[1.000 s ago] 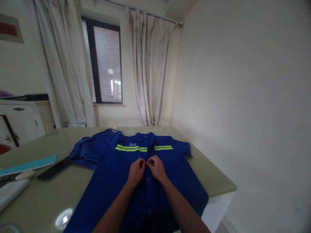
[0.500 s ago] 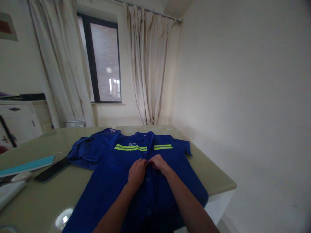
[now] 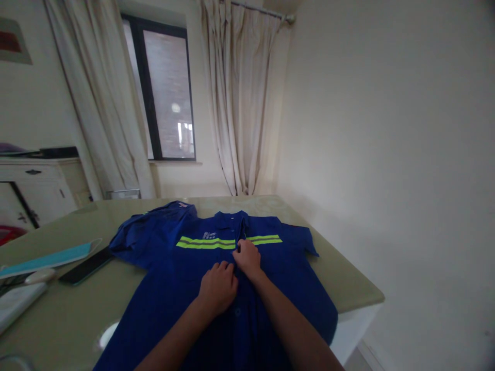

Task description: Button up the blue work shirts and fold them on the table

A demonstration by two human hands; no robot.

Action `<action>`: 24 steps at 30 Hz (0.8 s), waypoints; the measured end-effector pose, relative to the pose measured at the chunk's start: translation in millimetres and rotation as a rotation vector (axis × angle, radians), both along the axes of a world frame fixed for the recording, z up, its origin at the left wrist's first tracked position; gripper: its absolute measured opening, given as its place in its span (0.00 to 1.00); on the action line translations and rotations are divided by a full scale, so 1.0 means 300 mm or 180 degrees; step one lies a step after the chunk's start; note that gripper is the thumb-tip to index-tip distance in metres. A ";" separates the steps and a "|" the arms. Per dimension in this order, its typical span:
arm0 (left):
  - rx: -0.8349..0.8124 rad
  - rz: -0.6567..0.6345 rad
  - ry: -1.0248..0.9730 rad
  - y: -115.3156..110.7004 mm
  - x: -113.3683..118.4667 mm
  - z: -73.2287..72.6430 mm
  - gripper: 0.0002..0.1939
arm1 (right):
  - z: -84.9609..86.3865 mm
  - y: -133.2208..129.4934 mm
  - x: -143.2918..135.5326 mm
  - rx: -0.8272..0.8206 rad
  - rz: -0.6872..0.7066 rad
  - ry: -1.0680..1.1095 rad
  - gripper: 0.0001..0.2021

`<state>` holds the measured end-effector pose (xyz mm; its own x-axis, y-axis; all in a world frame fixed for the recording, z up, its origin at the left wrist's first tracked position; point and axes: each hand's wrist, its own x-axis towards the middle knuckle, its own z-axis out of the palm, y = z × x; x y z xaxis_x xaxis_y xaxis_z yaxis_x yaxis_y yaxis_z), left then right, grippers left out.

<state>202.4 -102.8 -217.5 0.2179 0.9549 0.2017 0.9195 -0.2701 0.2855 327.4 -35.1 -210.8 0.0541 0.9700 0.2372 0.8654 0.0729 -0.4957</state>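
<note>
A dark blue work shirt (image 3: 181, 283) with yellow-green reflective bands across the chest lies front up, its collar toward the far side. My right hand (image 3: 248, 257) pinches the front opening's edge near the chest band. Lower and to the left, my left hand (image 3: 218, 286) rests on the shirt beside the button strip, its fingers curled; whether it grips the cloth is hidden. A button (image 3: 237, 312) shows below the hands. The sleeve on the left is bunched, while the one on the right lies spread toward the table edge.
The shirt covers much of a pale green table (image 3: 348, 283), whose right edge is near a wall. On the left lie a blue face mask (image 3: 50, 260), a dark phone (image 3: 87, 266) and a white box-like object (image 3: 19, 304). Curtains (image 3: 247, 103) hang beside a window (image 3: 170, 93).
My right hand has moved up the front opening toward the chest band. The left hand has come slightly down and left, so the two hands are now apart.
</note>
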 end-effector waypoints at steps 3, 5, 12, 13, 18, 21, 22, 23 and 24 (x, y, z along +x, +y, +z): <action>-0.0161 0.0310 -0.0035 0.040 -0.017 0.052 0.15 | -0.025 -0.017 0.015 0.0101 0.0072 0.0354 0.07; -0.0147 0.0458 -0.0100 0.080 -0.016 0.064 0.15 | -0.038 -0.022 0.024 0.0154 0.0096 0.0603 0.06; -0.0341 0.0746 -0.0556 0.179 0.016 0.027 0.11 | -0.040 -0.021 0.025 0.0080 -0.0110 0.0589 0.05; -0.0401 0.0778 -0.0616 0.188 0.017 0.023 0.10 | -0.036 -0.022 0.024 0.0043 -0.0112 0.0556 0.05; -0.0338 0.0824 -0.0756 0.193 0.021 0.002 0.09 | -0.029 -0.030 0.025 0.0085 0.0052 0.0615 0.05; -0.0101 0.0660 -0.0808 0.171 0.021 -0.012 0.08 | -0.032 -0.031 0.027 0.0158 0.0104 0.0608 0.04; -0.0032 0.0608 -0.0838 0.166 0.019 -0.016 0.08 | -0.033 -0.031 0.027 0.0161 0.0114 0.0596 0.04; 0.0029 0.0559 -0.0874 0.163 0.017 -0.019 0.08 | -0.033 -0.031 0.027 0.0156 0.0120 0.0582 0.04; 0.0083 0.0511 -0.0911 0.163 0.015 -0.022 0.08 | -0.033 -0.030 0.027 0.0150 0.0141 0.0565 0.04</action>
<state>206.9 -53.8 -224.1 -0.0042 0.9662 0.2578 0.8344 -0.1387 0.5335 335.4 -44.2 -220.7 0.0565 0.9604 0.2728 0.7602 0.1358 -0.6354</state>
